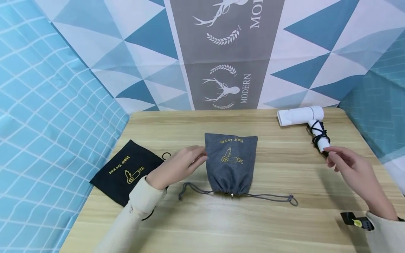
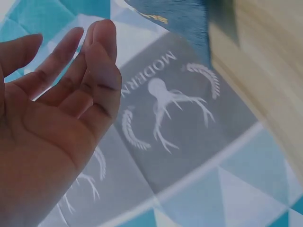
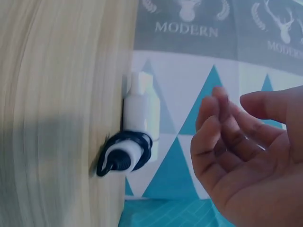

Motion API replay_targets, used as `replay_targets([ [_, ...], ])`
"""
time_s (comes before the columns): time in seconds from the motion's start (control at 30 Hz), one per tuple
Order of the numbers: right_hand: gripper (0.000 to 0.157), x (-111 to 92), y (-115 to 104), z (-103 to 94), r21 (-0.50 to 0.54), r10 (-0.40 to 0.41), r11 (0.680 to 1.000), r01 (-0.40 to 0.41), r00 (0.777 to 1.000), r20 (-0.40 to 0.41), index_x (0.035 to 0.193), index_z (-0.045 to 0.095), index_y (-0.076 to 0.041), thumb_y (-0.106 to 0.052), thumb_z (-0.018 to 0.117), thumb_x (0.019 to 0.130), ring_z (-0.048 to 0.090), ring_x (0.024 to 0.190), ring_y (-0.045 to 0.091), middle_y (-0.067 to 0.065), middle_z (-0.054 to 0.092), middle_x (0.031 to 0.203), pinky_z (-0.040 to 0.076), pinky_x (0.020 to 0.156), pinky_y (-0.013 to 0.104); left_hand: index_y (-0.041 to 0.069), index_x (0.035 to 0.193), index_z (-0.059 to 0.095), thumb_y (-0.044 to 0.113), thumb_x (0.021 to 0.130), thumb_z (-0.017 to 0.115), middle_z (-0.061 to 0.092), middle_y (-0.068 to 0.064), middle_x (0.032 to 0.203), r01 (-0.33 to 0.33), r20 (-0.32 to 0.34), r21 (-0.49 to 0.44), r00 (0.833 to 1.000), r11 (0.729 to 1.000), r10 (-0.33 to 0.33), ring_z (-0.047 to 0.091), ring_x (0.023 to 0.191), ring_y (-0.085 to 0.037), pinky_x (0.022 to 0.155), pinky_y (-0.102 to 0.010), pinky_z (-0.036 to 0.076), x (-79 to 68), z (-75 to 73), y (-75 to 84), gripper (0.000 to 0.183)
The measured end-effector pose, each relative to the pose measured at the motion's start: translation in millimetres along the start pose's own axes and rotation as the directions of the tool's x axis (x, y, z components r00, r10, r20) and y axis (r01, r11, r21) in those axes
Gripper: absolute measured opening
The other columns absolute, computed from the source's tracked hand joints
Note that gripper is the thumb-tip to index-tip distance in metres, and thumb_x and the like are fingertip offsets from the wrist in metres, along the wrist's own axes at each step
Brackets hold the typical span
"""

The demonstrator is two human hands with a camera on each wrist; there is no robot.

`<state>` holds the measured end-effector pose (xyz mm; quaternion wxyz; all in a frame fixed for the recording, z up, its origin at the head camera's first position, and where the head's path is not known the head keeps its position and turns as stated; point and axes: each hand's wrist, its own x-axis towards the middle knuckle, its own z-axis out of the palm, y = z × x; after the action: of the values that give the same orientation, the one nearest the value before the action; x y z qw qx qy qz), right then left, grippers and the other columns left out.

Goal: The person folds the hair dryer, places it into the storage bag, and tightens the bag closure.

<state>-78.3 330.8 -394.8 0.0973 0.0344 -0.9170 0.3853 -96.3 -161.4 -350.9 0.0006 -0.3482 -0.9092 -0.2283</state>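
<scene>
Left hand [image 1: 179, 164] and right hand [image 1: 357, 174], loosely curled, are empty; the grey bag [image 1: 231, 168] looks limp, the dryer [image 1: 299, 116] stiff, best gripped by its handle [image 1: 323, 143].

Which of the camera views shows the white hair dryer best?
The head view: it shows the white hair dryer side-on, nearly whole, with the black cord wound around its handle. The right wrist view shows it foreshortened, from the handle's end; the left wrist view shows none of it.
</scene>
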Motion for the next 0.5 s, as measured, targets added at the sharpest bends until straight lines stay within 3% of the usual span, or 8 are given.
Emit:
replay_targets([
  [0.13, 0.036, 7.6, 11.1, -4.2, -0.047, 0.027, 0.998, -0.029, 0.999, -0.032, 0.132, 0.059, -0.003, -0.025, 0.052, 0.104, 0.054, 0.076, -0.008, -0.009, 0.064, 0.093, 0.044, 0.058, 0.015, 0.013, 0.105, 0.063, 0.023, 0.107, 0.048, 0.058, 0.008, 0.090, -0.096, -0.004, 0.019, 0.995, 0.995, 0.097, 0.052, 0.074, -0.005, 0.069, -0.024, 0.047, 31.6, -2.3, 3.9, 0.018],
  [0.33, 0.041, 19.1, 29.1, -5.9, -0.072, 0.033, 0.997, -0.036, 0.998, -0.054, 0.133, 0.055, 0.004, -0.025, 0.053, 0.104, 0.044, 0.084, -0.018, 0.016, 0.061, 0.107, 0.038, 0.065, 0.007, 0.013, 0.109, 0.063, 0.022, 0.106, 0.051, 0.061, 0.006, 0.096, -0.198, -0.012, 0.013, 0.980, 0.980, 0.198, 0.054, 0.077, -0.005, 0.074, -0.024, 0.048, 75.7, -2.1, 10.3, 0.015],
  [0.5, 0.046, 26.6, 37.8, -8.4, -0.087, 0.060, 0.994, -0.065, 0.997, -0.059, 0.135, 0.052, 0.006, -0.027, 0.051, 0.104, 0.039, 0.085, -0.016, 0.022, 0.059, 0.112, 0.036, 0.066, 0.007, 0.009, 0.110, 0.063, 0.020, 0.104, 0.053, 0.064, 0.002, 0.100, -0.218, 0.013, 0.015, 0.976, 0.976, 0.218, 0.059, 0.085, -0.007, 0.079, -0.025, 0.050, 109.3, 1.0, 14.3, 0.015],
])
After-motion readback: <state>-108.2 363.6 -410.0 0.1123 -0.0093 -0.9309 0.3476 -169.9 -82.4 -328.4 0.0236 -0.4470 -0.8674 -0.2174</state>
